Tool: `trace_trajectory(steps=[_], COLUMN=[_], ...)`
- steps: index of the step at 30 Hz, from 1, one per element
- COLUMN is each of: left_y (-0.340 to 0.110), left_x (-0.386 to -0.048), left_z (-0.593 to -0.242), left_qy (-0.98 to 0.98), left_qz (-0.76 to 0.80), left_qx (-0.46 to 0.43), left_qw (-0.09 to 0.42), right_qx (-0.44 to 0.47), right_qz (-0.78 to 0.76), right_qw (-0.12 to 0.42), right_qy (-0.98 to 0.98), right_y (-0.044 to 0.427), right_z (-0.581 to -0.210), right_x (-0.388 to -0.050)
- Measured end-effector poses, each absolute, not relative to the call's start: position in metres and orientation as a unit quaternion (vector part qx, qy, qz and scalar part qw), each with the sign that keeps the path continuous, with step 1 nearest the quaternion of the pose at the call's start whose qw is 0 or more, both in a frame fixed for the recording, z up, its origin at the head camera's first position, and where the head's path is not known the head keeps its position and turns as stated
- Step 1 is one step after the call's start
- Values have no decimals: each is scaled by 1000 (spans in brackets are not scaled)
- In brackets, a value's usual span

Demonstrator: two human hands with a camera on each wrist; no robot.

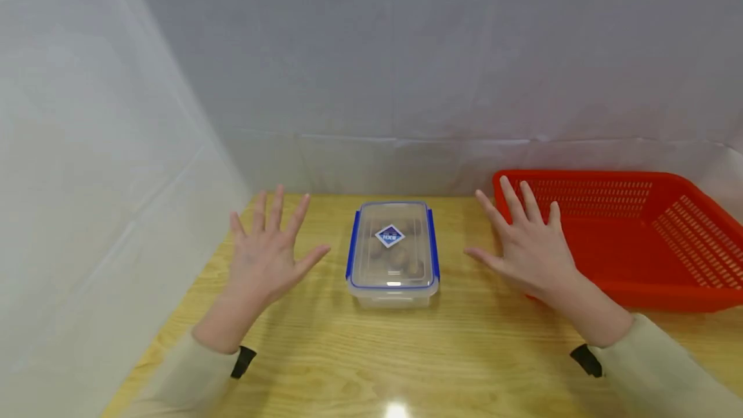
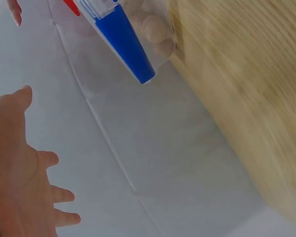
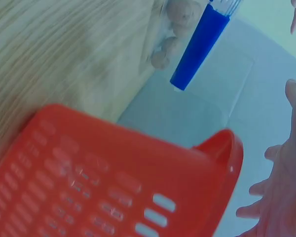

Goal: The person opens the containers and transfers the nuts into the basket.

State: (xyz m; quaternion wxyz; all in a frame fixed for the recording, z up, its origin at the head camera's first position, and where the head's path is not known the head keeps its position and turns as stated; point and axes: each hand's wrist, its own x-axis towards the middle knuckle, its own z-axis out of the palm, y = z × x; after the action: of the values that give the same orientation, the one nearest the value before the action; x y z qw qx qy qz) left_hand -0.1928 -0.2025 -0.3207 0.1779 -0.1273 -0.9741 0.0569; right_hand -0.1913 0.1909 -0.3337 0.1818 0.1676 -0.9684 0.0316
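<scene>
A clear plastic food container (image 1: 395, 263) with a blue-edged lid and blue side clips stands on the wooden table, lid on. Several round brownish things (image 2: 155, 28) show through its wall; their kind is unclear. To its left, my left hand (image 1: 264, 260) hovers with fingers spread, holding nothing. On the other side my right hand (image 1: 531, 247) is also spread in the air, apart from the container and near the left rim of a red plastic basket (image 1: 633, 295). Both wrist views show the palms bare and the container's blue clips (image 3: 200, 47) away from the fingers.
The red basket, with slotted walls, takes up the right side of the table (image 1: 348, 360). White sheeting (image 1: 371, 69) hangs behind the table, and more covers the left side along the table's edge. A lid label (image 1: 389, 235) is blue and white.
</scene>
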Motion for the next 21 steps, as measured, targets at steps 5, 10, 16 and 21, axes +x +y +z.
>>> trace_trajectory(steps=[5,10,16,21], left_y=[-198,-190,-179,-174], left_x=[-195,-199,-208,-216], left_z=[-328,-335,-342,-352], left_qy=[-977,-979,-983,-979], left_qz=[45,29,-33,-102], left_qx=[-127,-128,-121,-127], left_qw=[167,156,135,121], right_qx=[172,177,185,182], right_qz=[30,43,88,133], right_qw=[175,157,132,120], right_qy=[-969,-971,-970,-967], right_y=[179,163,141,129], right_z=[-337,-341,-350,-362], right_x=[-195,-197,-201,-210])
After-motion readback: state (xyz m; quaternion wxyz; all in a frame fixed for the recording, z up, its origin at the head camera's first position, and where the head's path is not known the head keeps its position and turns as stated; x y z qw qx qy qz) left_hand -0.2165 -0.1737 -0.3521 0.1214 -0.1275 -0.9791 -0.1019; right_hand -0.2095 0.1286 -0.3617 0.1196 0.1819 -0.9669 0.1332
